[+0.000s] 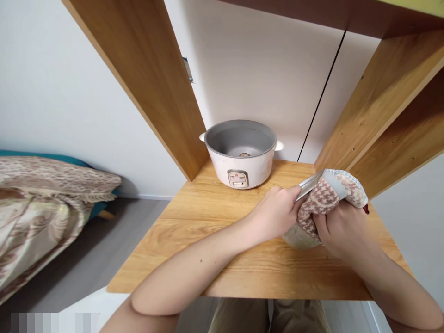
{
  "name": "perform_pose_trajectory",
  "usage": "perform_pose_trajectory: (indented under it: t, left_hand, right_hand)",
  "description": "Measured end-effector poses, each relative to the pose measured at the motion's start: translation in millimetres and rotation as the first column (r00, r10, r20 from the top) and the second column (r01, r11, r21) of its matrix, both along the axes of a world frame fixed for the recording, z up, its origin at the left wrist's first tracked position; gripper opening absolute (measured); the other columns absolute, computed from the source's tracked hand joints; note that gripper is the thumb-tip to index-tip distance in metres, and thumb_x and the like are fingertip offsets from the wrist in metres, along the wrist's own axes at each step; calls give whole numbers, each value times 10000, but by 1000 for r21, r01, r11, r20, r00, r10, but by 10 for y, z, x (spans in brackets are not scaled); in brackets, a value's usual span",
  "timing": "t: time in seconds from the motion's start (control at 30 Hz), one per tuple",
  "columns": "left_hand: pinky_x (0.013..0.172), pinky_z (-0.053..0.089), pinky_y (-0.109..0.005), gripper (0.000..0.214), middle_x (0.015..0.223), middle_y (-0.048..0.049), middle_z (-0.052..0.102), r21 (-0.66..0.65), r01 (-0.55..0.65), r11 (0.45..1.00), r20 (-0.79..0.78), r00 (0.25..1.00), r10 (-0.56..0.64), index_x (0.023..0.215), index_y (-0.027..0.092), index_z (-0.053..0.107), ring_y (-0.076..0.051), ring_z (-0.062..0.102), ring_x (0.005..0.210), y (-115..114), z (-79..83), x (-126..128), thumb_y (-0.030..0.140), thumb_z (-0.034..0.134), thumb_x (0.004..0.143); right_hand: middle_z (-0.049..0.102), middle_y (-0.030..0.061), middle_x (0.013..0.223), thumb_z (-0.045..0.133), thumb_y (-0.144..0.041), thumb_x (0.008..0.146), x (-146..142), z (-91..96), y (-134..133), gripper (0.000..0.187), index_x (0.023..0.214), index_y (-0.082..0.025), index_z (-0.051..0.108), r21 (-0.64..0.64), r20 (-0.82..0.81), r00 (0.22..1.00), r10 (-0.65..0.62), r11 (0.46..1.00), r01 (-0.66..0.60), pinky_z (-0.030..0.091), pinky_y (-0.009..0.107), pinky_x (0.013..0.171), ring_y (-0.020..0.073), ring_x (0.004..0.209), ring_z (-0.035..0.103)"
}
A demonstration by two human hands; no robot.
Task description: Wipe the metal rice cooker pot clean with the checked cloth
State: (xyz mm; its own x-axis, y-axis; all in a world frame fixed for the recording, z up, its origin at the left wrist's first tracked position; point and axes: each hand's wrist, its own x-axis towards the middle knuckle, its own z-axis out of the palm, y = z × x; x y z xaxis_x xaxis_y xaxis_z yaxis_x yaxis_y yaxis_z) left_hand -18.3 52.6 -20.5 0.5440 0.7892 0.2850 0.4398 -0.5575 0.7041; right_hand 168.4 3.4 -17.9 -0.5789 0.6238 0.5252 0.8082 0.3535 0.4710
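My left hand [275,213] grips the rim of a metal inner pot [299,237], which is tilted on its side over the wooden shelf [208,231]. My right hand [342,231] presses a patterned cloth [324,200] against that pot, fingers closed on the cloth. Most of the pot is hidden by my hands and the cloth. Behind them a white rice cooker body [242,153] stands open and lidless at the back of the shelf, its grey inside showing.
Wooden side panels [152,78] frame the shelf on both sides, with a white wall behind. A bed with a patterned blanket [45,208] lies at the left over a grey floor.
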Motion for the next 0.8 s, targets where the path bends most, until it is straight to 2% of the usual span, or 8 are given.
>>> perform_pose_trajectory:
  t: [0.2, 0.3, 0.43, 0.53, 0.67, 0.8]
  left_hand:
    - [545, 359, -270, 231, 632, -6, 631, 13, -20, 1000, 2, 1000, 20, 732, 201, 542, -145, 540, 565, 0, 9, 12, 197, 456, 946]
    - [532, 341, -269, 245, 602, 1, 603, 25, -20, 999, -8, 1000, 21, 717, 200, 540, -134, 500, 537, 4, 16, 16, 193, 453, 946]
    - [528, 337, -265, 229, 613, 4, 611, -3, 15, 1000, 6, 1000, -15, 717, 206, 540, -143, 525, 561, -1, 24, 6, 198, 475, 936]
    - [547, 355, -269, 207, 635, -1, 622, -18, 4, 1000, 3, 1000, -4, 727, 209, 535, -151, 542, 579, -7, 11, 10, 188, 479, 925]
    - [555, 354, -275, 230, 619, 3, 595, 28, -24, 999, -21, 999, 24, 735, 204, 535, -140, 508, 549, -2, 2, 22, 182, 438, 942]
    - [529, 331, -267, 245, 589, 14, 582, 30, -11, 999, -20, 1000, 12, 725, 199, 553, -129, 488, 530, 1, 22, 9, 181, 450, 946]
  right_hand:
    - [555, 77, 537, 352, -155, 895, 45, 17, 52, 375, 616, -181, 602, -93, -9, 1000, -29, 995, 28, 64, 381, 607, 171, 511, 332]
    - [556, 83, 525, 353, -121, 870, 37, 18, 51, 368, 611, -183, 608, -42, 14, 1000, -15, 999, 15, 60, 382, 610, 178, 508, 336]
    - [535, 81, 493, 366, -121, 864, -25, 1, -12, 364, 600, -187, 608, 35, 23, 1000, -5, 999, 4, 50, 380, 615, 178, 492, 318]
    - [540, 77, 496, 376, -121, 869, 3, 5, 15, 362, 599, -186, 609, 17, 26, 1000, 11, 1000, -12, 52, 375, 614, 174, 494, 312]
    - [533, 70, 504, 381, -113, 872, 84, 31, 100, 365, 589, -175, 603, -2, 23, 999, 47, 999, -47, 58, 371, 609, 164, 504, 312]
    - [543, 84, 515, 371, -99, 849, 39, 23, 42, 352, 617, -172, 626, 18, 46, 999, 5, 1000, -6, 62, 378, 607, 175, 509, 336]
